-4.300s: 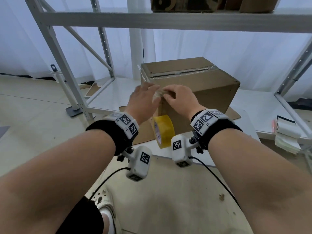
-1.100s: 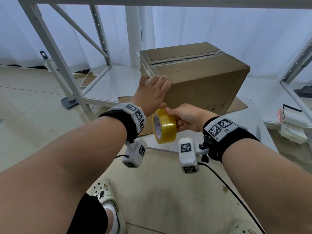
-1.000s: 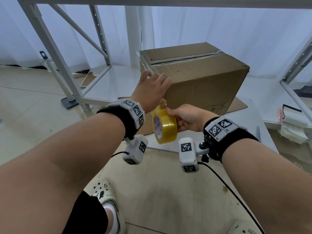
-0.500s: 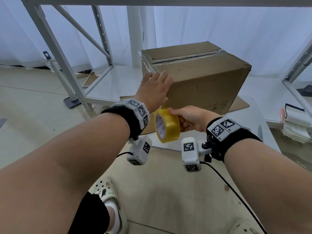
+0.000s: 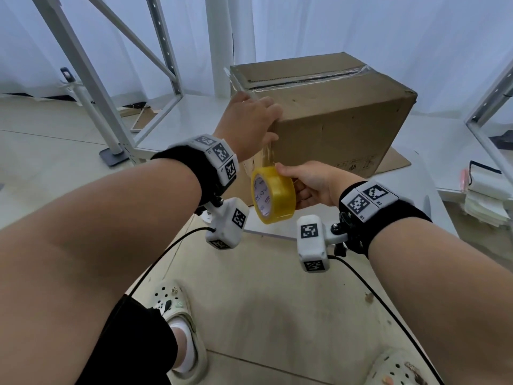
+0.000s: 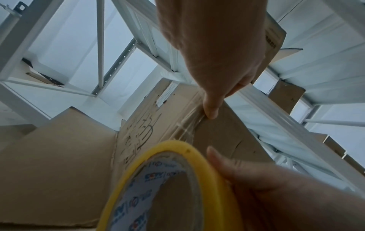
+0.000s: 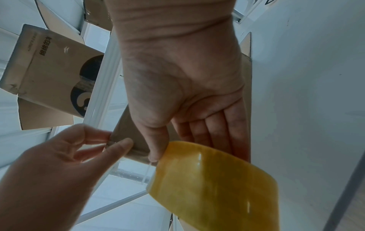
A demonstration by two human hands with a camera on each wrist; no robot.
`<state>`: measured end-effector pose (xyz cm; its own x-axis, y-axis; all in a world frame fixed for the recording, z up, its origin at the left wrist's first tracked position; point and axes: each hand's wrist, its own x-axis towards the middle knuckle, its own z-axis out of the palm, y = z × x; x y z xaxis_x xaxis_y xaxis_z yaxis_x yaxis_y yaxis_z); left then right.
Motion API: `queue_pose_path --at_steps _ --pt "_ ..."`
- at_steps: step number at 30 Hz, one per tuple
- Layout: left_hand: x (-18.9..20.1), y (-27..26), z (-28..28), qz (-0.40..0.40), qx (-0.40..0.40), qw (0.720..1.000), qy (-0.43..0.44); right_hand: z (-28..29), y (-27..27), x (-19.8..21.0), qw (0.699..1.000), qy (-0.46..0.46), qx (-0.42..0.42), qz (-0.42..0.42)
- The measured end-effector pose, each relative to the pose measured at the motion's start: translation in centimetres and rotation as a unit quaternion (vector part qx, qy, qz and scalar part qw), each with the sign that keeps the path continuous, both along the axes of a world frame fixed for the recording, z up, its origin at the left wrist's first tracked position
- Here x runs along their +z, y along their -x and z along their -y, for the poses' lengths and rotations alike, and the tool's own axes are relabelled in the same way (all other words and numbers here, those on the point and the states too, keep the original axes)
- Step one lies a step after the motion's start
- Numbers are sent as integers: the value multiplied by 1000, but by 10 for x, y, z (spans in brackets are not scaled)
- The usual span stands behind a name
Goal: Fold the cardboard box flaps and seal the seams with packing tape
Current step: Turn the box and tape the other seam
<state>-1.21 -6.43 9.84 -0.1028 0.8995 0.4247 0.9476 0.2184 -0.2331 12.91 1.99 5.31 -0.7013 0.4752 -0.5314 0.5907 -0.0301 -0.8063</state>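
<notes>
A brown cardboard box (image 5: 338, 118) stands on a low white platform, its top flaps folded shut with clear tape along the top seam. My left hand (image 5: 249, 118) lies on the box's near left corner, fingers over the top edge. Its thumb (image 6: 211, 107) presses a strip of clear tape (image 5: 268, 154) against the vertical corner. My right hand (image 5: 311, 184) grips the yellow tape roll (image 5: 273, 194) just below, thumb on the rim and fingers behind it. The strip runs taut from the roll (image 7: 213, 179) up to the left thumb. The box's far sides are hidden.
A flat cardboard sheet (image 5: 394, 162) lies under the box. White metal rack posts (image 5: 83, 65) rise at left and right. A paper stack (image 5: 485, 195) sits at the right edge. More boxes (image 7: 51, 78) sit on the rack overhead. My feet in clogs (image 5: 177, 309) and the wrist cables are below.
Earlier, both hands worked at the box corner with the roll hanging. Over the last second the right hand drew the roll slightly down and away. The left hand stayed on the corner.
</notes>
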Motion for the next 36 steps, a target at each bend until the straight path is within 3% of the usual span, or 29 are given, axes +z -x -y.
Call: queue_pose_path --at_steps 5,18,22,28,36 --pt "9 5 -1 62 -1 998 -21 1 -5 1 1000 -4 6 -2" --pt "9 -25 15 57 52 996 37 -5 -37 23 989 -140 -46 -4" --pt "11 -49 7 62 26 997 32 -22 -68 31 980 -189 -68 7" --pt "-8 -106 -33 96 -48 993 50 -71 -136 11 935 -314 -108 126" --pt "-67 -151 -80 146 -75 977 136 -108 -210 -49 879 -354 -111 299"
